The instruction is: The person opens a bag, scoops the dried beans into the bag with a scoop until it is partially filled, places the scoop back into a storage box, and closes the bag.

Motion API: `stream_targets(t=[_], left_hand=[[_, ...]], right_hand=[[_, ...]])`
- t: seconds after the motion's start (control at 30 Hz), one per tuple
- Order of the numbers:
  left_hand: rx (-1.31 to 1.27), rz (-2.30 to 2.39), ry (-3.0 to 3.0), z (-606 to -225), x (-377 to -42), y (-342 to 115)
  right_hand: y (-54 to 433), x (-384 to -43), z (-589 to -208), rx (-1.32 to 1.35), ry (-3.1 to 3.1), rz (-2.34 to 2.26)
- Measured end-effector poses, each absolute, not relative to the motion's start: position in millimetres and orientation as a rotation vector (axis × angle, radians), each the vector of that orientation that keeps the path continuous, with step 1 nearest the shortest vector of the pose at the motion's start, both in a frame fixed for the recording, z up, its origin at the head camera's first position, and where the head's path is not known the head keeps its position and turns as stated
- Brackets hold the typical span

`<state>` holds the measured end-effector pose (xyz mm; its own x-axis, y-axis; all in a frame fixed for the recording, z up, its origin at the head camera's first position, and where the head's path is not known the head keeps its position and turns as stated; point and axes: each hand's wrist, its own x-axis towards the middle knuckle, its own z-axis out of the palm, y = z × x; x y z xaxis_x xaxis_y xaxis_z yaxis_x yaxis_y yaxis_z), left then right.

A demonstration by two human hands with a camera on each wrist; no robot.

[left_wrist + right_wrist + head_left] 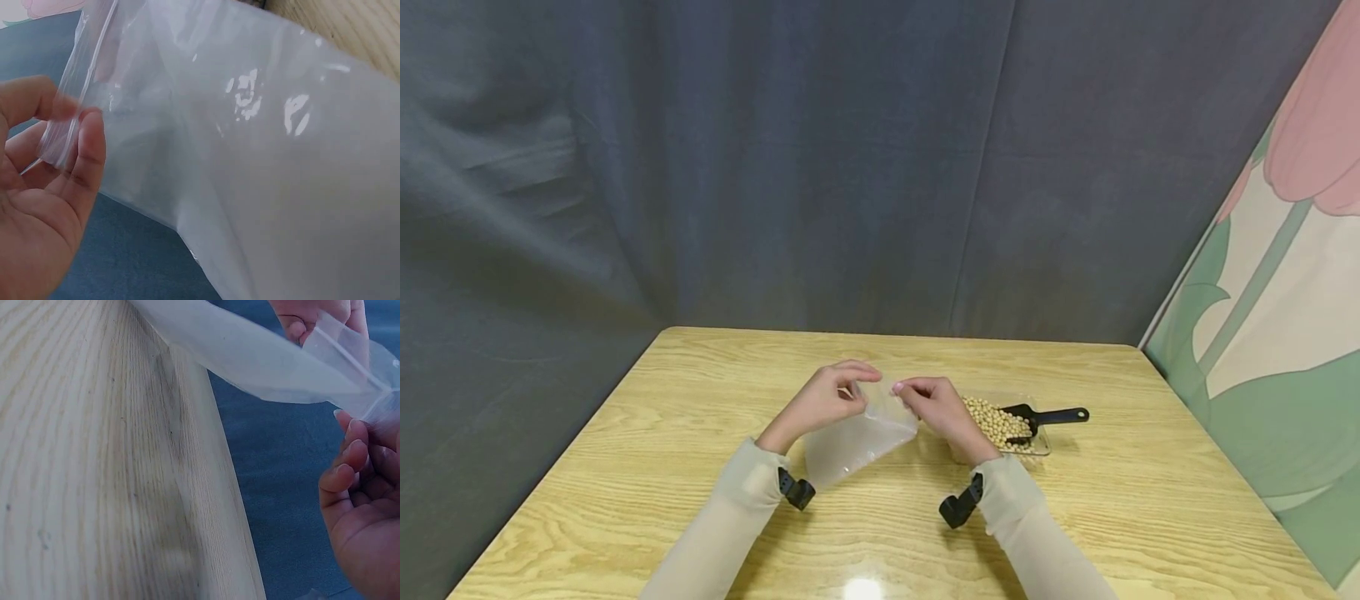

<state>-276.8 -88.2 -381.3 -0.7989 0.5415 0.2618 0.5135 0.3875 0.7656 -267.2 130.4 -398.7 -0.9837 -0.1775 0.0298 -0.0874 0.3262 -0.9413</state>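
Observation:
A clear zip-top plastic bag (859,446) hangs from both hands above the middle of the table, its body slanting toward the near left. My left hand (829,397) pinches the bag's zip edge between thumb and fingers, as the left wrist view shows at the ridged strip (94,62). With curled fingers, my right hand (942,408) pinches the other end of that top edge. In the right wrist view, the right fingers (350,453) curl beneath the bag's corner. No contents show inside the bag.
Right behind my right hand stands a clear plastic container (1042,447) of round, pale yellow beans (988,421). A black scoop (1060,416) rests in it, handle pointing right. A dark curtain (850,167) hangs beyond the wooden table (647,467).

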Motion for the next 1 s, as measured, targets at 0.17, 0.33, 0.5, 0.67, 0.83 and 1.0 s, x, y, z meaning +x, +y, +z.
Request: stream_targets(t=[0.17, 0.33, 0.5, 0.67, 0.83, 1.0], left_hand=[[1.02, 1.387, 2.578, -379.0, -276.6, -88.8], [1.066, 1.36, 2.566, -379.2, -278.2, -90.8], [1.094, 1.363, 2.511, -379.6, -279.5, -94.1], [1.077, 1.36, 2.447, -377.1, -278.2, -96.6], [1.069, 1.36, 2.414, -377.8, -278.2, -96.6], [1.064, 1.355, 2.426, -381.2, -278.9, -94.6]], right_hand=[[132.4, -267.6, -399.4, -0.312, 2.521, -1.749], [134.2, -268.5, -400.4, -0.344, 2.521, -1.747], [135.7, -269.5, -400.6, -0.364, 2.538, -1.716], [138.2, -270.9, -401.0, -0.386, 2.524, -1.704], [141.0, -269.8, -399.7, -0.414, 2.501, -1.683], [144.8, -267.2, -398.7, -0.437, 2.489, -1.652]])
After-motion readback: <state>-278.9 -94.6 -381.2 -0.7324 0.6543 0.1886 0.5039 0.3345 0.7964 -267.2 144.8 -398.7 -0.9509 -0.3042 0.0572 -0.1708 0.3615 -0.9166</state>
